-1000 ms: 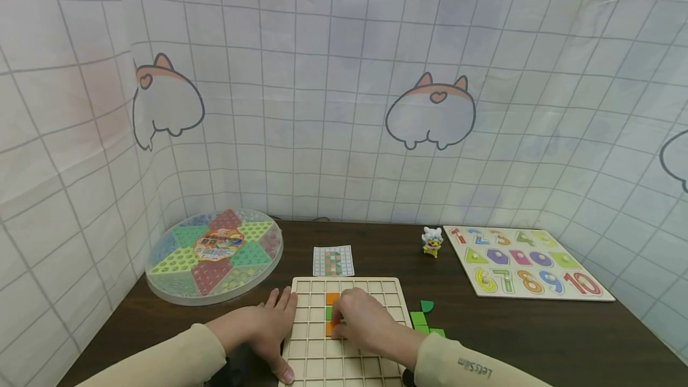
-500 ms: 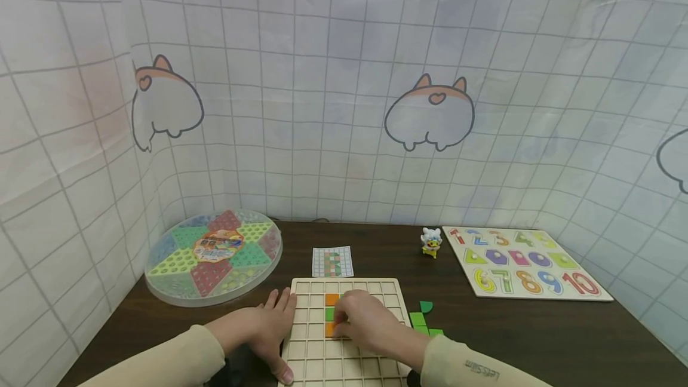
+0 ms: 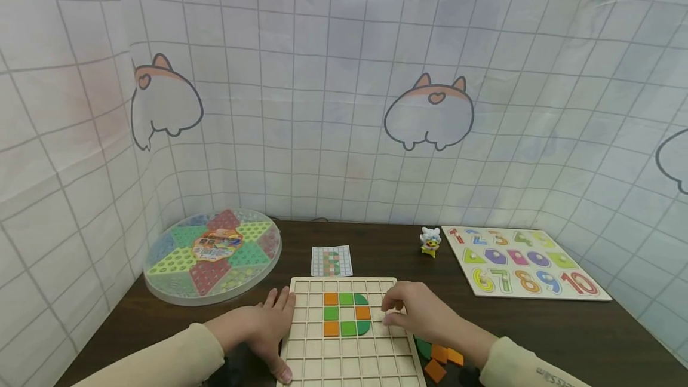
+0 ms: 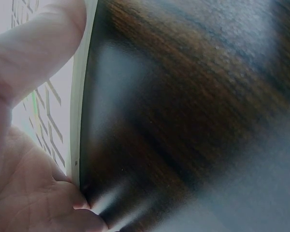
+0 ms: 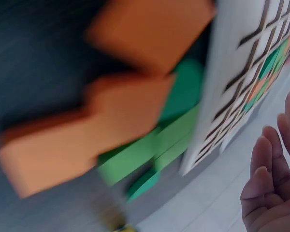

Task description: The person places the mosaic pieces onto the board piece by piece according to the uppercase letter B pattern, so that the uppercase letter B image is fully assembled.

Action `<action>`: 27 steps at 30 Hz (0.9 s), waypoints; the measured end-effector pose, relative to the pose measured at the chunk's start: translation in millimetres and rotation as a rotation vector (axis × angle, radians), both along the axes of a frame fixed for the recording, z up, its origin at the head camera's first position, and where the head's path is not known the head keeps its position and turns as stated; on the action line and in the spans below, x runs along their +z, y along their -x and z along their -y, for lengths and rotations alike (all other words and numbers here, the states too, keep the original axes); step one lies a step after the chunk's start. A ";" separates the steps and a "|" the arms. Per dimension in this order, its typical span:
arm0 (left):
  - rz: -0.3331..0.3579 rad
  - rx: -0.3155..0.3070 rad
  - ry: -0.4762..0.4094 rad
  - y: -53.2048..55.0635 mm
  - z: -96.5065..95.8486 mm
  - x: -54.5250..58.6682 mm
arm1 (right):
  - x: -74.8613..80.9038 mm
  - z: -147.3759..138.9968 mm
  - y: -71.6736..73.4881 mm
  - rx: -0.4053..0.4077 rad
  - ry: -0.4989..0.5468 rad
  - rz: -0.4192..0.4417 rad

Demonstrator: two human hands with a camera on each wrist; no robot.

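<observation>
A wooden grid board (image 3: 349, 369) lies on the dark table. In its upper middle, a ring of orange, light green and dark green tiles (image 3: 331, 313) surrounds a bare cell; two dark green tiles (image 3: 364, 328) have a rounded corner. My left hand (image 3: 269, 327) rests spread along the board's left edge, thumb on the rim. Over the right part of the board is my right hand (image 3: 416, 309), fingers loosely bent and holding nothing. Loose orange tiles (image 5: 128, 106), light green tiles (image 5: 130, 157) and dark green tiles (image 5: 183, 92) lie beside the board's right edge, partly hidden in the head view.
Behind the board lies a printed pattern card (image 3: 331, 261). A round board game in clear plastic (image 3: 215, 255) is at the left. Further right are a small figurine (image 3: 430, 242) and a number puzzle board (image 3: 527, 264). A gridded curtain (image 3: 322, 106) encloses the table.
My right hand has left the tiles and moved right, uncovering the ring's right side. Loose orange tiles now show beneath that forearm. The left hand stays on the board's edge.
</observation>
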State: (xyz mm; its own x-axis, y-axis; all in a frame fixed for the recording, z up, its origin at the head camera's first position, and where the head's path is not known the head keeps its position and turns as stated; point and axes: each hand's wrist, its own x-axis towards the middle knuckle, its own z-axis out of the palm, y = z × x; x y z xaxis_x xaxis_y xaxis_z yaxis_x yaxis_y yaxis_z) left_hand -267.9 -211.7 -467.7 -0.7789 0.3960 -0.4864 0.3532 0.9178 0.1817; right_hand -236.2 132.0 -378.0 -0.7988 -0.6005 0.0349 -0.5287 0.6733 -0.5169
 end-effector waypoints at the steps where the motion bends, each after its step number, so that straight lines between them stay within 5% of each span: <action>1: -0.001 0.002 0.002 -1.8 -0.9 2.9 | 0.1 -7.4 0.9 -0.013 -0.002 0.005; 16: 0.001 0.017 0.001 -8.9 -4.2 14.1 | -14.0 -85.6 12.7 -0.136 -0.004 -0.003; 27: 0.000 0.003 -0.021 -0.4 0.5 0.2 | -26.6 -85.7 18.6 -0.010 0.023 0.086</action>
